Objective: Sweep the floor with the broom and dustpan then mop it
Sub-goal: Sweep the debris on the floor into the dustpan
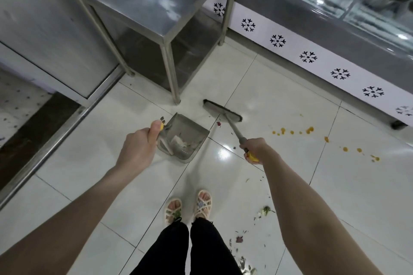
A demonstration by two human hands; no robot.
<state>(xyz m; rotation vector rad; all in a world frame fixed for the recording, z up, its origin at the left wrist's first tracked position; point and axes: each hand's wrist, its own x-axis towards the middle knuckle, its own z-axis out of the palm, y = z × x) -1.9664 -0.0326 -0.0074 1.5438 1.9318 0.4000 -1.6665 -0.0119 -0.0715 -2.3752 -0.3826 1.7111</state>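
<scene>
Just ahead of the right hand [254, 148], clenched round the shaft, the broom head [222, 110] is laid crosswise on the floor [279, 105]; the dustpan [185, 138], gripped by the left hand [138, 147], is faced toward it

No text, brand or number is showing legibly; only black snowflake symbols [277, 41] are running along the white panel [292, 48].

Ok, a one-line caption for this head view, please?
Left hand holds the dustpan, right hand the broom; orange drips and green scraps lie on the white tiled floor.
</scene>
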